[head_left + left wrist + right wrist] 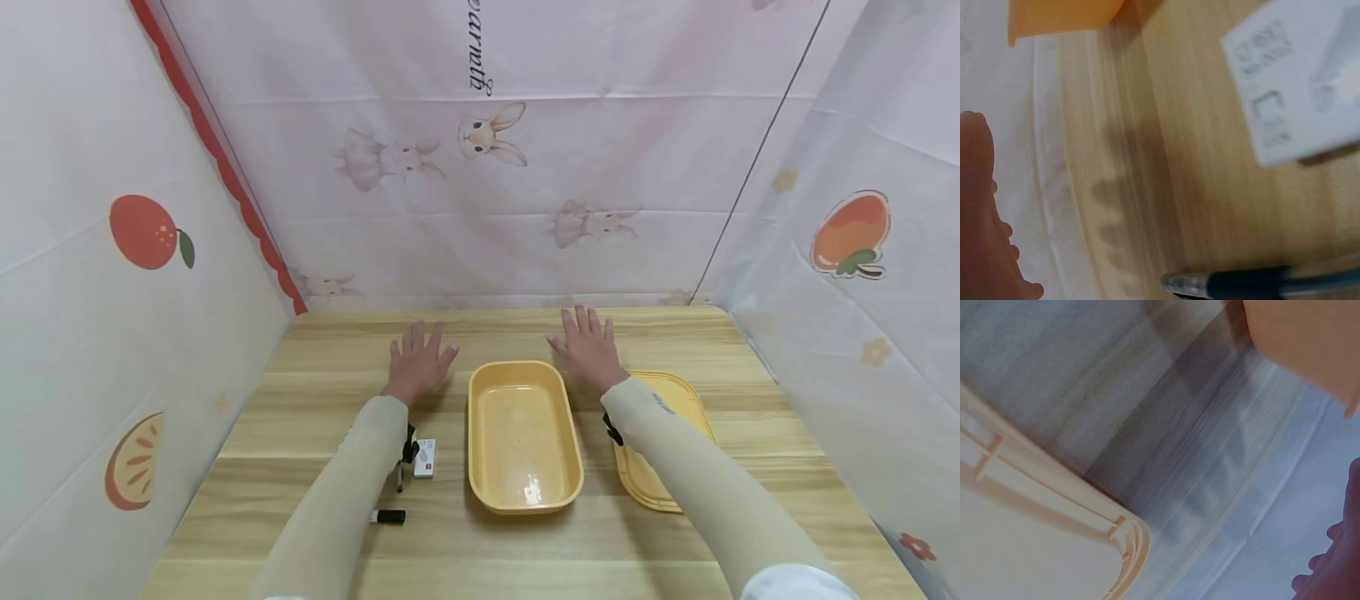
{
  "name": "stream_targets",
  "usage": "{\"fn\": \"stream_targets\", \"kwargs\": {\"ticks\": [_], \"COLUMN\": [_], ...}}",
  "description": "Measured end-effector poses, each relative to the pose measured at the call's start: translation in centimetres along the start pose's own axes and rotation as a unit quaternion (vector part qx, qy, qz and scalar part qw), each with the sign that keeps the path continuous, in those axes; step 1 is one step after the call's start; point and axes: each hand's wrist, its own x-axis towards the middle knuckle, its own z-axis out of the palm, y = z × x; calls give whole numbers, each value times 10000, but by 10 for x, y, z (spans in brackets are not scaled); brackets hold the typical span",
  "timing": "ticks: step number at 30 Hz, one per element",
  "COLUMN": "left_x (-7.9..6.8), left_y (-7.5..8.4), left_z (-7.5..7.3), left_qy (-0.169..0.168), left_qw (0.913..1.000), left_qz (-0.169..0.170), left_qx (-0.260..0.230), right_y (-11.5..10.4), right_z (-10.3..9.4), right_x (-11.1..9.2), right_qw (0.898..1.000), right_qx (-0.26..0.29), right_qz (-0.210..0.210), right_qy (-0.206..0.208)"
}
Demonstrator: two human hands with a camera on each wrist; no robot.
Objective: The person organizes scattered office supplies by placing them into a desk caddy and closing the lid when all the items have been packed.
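Observation:
Between my two hands stands a yellow rectangular container (pixel 525 442) with nothing in it. My left hand (pixel 417 364), fingers spread, is over the far part of the table, left of the container. My right hand (pixel 590 350) is spread the same way beyond the container's far right corner. Under the right forearm lies the yellow lid (pixel 652 483), partly covered. Near the left wrist are a small white box (pixel 424 458) and a black-capped pen or marker (pixel 390 517), partly behind the sleeve. The left wrist view shows a pen (pixel 1235 284) with a dark grip.
The wooden table (pixel 555 558) ends at a patterned cloth wall (pixel 480 250) at the back. Similar cloths close off the left (pixel 90 350) and right (pixel 810 333) sides. A thin metallic item (pixel 400 477) sticks out beside the left sleeve, mostly hidden.

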Motion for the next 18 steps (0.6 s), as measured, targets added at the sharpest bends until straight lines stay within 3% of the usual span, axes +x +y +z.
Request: {"fn": "stream_targets", "kwargs": {"ticks": [18], "left_x": [-30], "left_y": [0], "left_z": [3], "left_qy": [71], "left_qw": [9997], "left_qz": [148], "left_qx": [-167], "right_y": [-12], "right_z": [-7], "right_x": [-24], "right_qw": [9978], "right_qx": [536], "right_qz": [115], "right_qy": [375]}}
